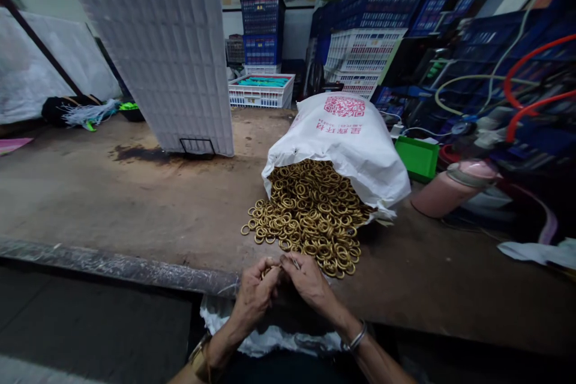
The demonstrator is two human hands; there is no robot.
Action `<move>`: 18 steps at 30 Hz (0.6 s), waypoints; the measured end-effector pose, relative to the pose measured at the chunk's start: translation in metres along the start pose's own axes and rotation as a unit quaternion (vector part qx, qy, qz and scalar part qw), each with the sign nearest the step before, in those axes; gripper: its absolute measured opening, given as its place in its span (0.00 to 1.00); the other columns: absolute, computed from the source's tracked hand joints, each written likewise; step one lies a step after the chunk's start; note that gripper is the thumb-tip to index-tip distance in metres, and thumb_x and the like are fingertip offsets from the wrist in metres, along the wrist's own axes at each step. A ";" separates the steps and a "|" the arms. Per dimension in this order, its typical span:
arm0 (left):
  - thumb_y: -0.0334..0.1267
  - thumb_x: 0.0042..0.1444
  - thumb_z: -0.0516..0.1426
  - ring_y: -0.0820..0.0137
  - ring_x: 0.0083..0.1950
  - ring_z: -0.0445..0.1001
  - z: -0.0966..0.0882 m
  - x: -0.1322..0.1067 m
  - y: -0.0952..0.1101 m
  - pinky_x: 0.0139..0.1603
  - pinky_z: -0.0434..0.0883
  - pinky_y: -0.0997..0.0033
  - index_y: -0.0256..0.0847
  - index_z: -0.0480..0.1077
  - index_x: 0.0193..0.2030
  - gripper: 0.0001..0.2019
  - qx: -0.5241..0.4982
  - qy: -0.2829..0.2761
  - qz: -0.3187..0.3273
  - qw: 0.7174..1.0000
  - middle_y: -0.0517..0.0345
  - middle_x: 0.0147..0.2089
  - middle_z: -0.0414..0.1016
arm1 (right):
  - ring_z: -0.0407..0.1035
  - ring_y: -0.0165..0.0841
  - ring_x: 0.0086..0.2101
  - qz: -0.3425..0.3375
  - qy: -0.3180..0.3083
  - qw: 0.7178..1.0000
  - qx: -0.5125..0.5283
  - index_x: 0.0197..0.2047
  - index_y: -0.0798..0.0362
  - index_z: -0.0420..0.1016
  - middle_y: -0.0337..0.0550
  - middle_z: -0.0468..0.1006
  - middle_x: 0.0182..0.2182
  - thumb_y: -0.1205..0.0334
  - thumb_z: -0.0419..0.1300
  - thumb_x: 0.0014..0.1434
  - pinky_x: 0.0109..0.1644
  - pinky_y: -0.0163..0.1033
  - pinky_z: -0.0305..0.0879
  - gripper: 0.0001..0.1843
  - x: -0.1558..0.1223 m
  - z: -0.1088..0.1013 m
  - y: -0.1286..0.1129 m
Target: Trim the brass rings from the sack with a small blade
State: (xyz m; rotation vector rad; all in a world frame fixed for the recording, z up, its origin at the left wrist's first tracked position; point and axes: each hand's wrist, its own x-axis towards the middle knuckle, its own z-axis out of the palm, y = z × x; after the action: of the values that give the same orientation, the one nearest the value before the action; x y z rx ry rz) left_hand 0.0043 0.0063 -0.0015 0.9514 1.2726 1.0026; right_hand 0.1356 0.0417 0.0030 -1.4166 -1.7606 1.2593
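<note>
Brass-coloured rings [310, 216] spill in a heap from the mouth of a white sack [342, 144] lying on its side on the table. Just in front of the heap, at the table's near edge, my two hands meet. My left hand [254, 288] is closed around a few rings, partly hidden by its fingers. Pressed against it, my right hand [308, 279] pinches something small and thin that looks metallic; its kind is too small to make out. Below the hands, crumpled white plastic [270, 339] shows under the table edge.
A tall white padded panel [166, 60] stands upright in a black wire stand [198, 147] at the left. Behind the sack are stacked crates [263, 30] and a white crate [261, 95] of teal items. On the right sit a green tray [416, 159] and a pink bottle [452, 189].
</note>
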 end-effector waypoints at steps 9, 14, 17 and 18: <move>0.47 0.48 0.56 0.82 0.16 0.57 0.002 -0.004 0.008 0.15 0.52 0.83 0.38 0.63 0.30 0.13 -0.130 -0.086 -0.074 0.985 0.65 0.22 0.63 | 0.57 0.25 0.19 0.025 -0.023 0.998 0.050 0.19 0.55 0.63 0.35 0.64 0.15 0.55 0.46 0.55 0.23 0.30 0.52 0.18 -0.004 -0.002 -0.002; 0.48 0.48 0.56 0.82 0.16 0.57 0.003 -0.007 0.009 0.15 0.51 0.83 0.38 0.62 0.29 0.14 -0.129 -0.067 -0.080 0.986 0.66 0.21 0.62 | 0.60 0.27 0.22 0.000 0.032 0.999 -0.009 0.23 0.55 0.66 0.36 0.66 0.17 0.58 0.43 0.57 0.27 0.31 0.55 0.18 -0.005 -0.002 0.002; 0.49 0.48 0.55 0.82 0.16 0.57 0.002 -0.008 0.008 0.15 0.52 0.83 0.40 0.61 0.31 0.14 -0.119 -0.047 -0.072 0.989 0.67 0.21 0.62 | 0.63 0.28 0.25 -0.039 0.040 0.987 -0.147 0.31 0.54 0.69 0.39 0.72 0.24 0.66 0.45 0.54 0.30 0.31 0.54 0.12 -0.009 -0.001 0.006; 0.49 0.49 0.55 0.82 0.16 0.57 0.002 -0.008 0.007 0.15 0.52 0.83 0.40 0.60 0.31 0.14 -0.113 -0.044 -0.067 0.990 0.67 0.21 0.62 | 0.64 0.28 0.27 -0.045 0.029 0.979 -0.196 0.34 0.53 0.69 0.40 0.73 0.26 0.69 0.46 0.52 0.31 0.31 0.53 0.12 -0.011 0.000 0.007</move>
State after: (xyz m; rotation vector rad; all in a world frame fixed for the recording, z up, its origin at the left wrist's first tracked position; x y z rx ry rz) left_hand 0.0054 0.0008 0.0079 0.7183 1.1075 0.9672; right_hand 0.1418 0.0314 -0.0013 -1.5428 -2.0868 0.8434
